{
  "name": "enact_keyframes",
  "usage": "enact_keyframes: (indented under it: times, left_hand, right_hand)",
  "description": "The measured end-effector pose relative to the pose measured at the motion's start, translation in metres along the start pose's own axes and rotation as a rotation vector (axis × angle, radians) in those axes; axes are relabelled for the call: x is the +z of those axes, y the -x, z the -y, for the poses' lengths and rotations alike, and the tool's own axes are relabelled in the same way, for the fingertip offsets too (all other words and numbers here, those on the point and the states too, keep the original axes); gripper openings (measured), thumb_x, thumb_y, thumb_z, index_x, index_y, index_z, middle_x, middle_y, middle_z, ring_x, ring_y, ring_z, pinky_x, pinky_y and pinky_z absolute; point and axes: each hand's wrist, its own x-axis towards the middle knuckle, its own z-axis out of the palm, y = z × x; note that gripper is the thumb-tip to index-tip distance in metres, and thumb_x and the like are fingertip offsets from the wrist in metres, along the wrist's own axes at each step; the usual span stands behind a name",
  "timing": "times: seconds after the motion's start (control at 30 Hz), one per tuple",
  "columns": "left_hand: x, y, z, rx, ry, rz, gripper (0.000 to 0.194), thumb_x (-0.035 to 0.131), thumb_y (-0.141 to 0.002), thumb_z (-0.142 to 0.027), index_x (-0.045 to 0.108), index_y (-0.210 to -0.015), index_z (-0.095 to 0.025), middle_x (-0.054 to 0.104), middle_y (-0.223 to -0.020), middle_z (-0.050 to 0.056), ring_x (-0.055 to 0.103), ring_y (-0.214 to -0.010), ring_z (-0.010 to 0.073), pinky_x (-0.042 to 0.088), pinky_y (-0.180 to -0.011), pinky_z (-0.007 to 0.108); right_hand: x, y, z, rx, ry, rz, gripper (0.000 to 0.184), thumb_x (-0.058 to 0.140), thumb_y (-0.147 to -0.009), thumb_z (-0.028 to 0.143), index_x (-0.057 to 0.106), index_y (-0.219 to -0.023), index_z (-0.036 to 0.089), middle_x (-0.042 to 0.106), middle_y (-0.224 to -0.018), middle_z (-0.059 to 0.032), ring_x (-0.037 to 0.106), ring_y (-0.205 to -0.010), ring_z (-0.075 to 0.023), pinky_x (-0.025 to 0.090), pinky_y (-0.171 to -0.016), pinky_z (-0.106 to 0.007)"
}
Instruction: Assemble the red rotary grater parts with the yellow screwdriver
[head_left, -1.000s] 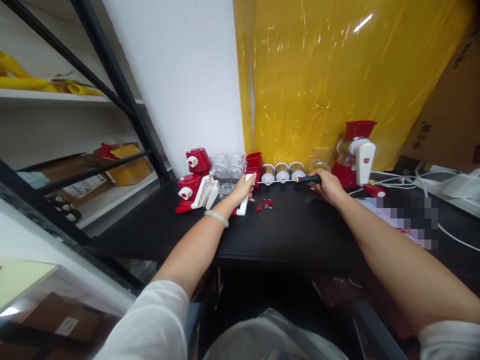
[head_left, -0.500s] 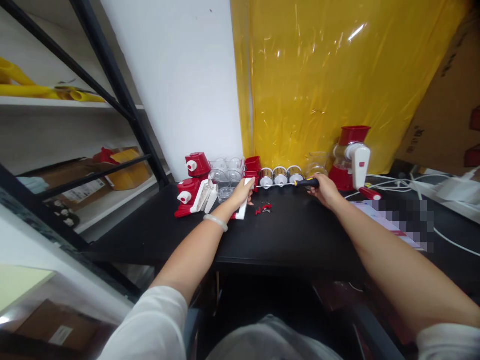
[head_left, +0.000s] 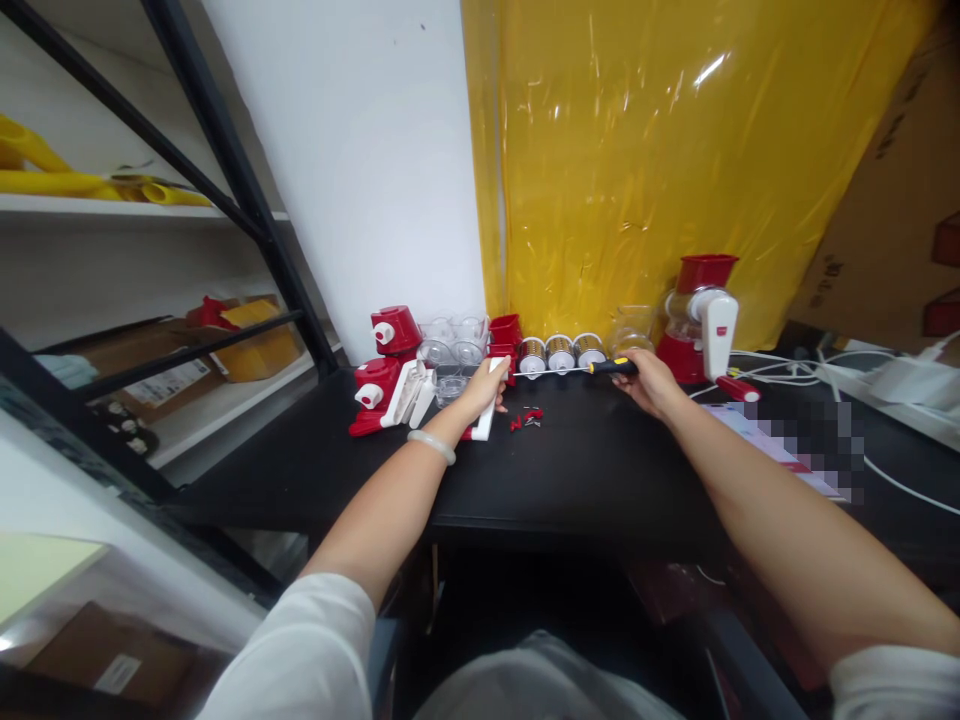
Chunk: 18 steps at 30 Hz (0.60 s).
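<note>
A yellow, see-through plastic sheet (head_left: 637, 150) hangs behind the flat black tabletop (head_left: 555, 480). At the right of the tabletop, a tall red-and-white cranked machine with a clear middle (head_left: 709, 325) stands upright, well apart from the hands, probably so that it does not hinder the right arm.

At the left, two red plastic housings with white round knobs (head_left: 375, 378) sit one above the other, perhaps to save room, with flat white plastic arms (head_left: 411, 390) leaning beside them. Clear plastic cups (head_left: 454, 350) are grouped next to these; three metal drums with white ends (head_left: 560, 353) form a row at the back, seemingly sorted by kind.

The left hand (head_left: 486, 388) has its grip closed around an angled white plastic crank (head_left: 483, 425) just above the tabletop, apparently to steady it. The right hand's (head_left: 651, 380) grip is clamped on the handle of a black-and-yellow screwdriver (head_left: 606, 367), held level so its thin shaft points at the crank's upper end; whether the tip touches is too small to tell.

Tiny red plastic pieces and metal bits (head_left: 533, 414) lie between the hands, likely for easy reach.
</note>
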Motion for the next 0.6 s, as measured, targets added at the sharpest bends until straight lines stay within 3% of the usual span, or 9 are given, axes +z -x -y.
enact_keyframes:
  times: [0.27,0.37,0.47,0.6]
  left_hand:
    - [-0.0011,-0.002,0.0013,0.001,0.025,-0.006,0.029,0.055,-0.101,-0.051,0.044,-0.098,-0.025,0.042,-0.057,-0.01,0.038,-0.036,0.0084,0.044,-0.042,0.02]
    - [-0.0012,-0.002,0.0006,-0.002,0.027,-0.012,0.028,0.054,-0.102,-0.051,0.044,-0.098,-0.025,0.041,-0.057,-0.01,0.038,-0.036,0.0086,0.045,-0.042,0.021]
    - [-0.001,-0.0015,-0.0002,-0.009,0.023,-0.016,0.027,0.054,-0.102,-0.051,0.044,-0.099,-0.025,0.041,-0.058,-0.01,0.038,-0.036,0.0087,0.045,-0.042,0.021]
    - [-0.0006,-0.0005,-0.0008,-0.011,0.015,-0.01,0.027,0.052,-0.103,-0.05,0.043,-0.098,-0.025,0.042,-0.059,-0.01,0.038,-0.036,0.0085,0.045,-0.042,0.021]
  right_hand:
    - [-0.0016,-0.0015,-0.0013,0.007,-0.037,-0.018,0.02,0.062,-0.094,0.021,0.054,-0.076,0.021,0.055,-0.057,0.0031,0.053,-0.049,-0.0091,0.054,-0.055,-0.022]
    - [-0.004,-0.0047,-0.004,0.023,0.083,-0.081,0.028,0.06,-0.099,0.039,0.054,-0.077,0.022,0.055,-0.052,0.0011,0.052,-0.045,-0.0116,0.051,-0.047,-0.022]
    - [-0.0073,-0.0071,-0.0078,-0.029,0.187,-0.088,0.039,0.058,-0.099,0.052,0.052,-0.073,0.023,0.047,-0.044,0.0028,0.042,-0.038,-0.0102,0.05,-0.045,-0.023]
    - [-0.0078,-0.0057,-0.0083,-0.056,0.123,-0.027,0.029,0.065,-0.094,0.038,0.053,-0.073,0.022,0.041,-0.044,0.0062,0.038,-0.039,-0.0081,0.051,-0.049,-0.021]
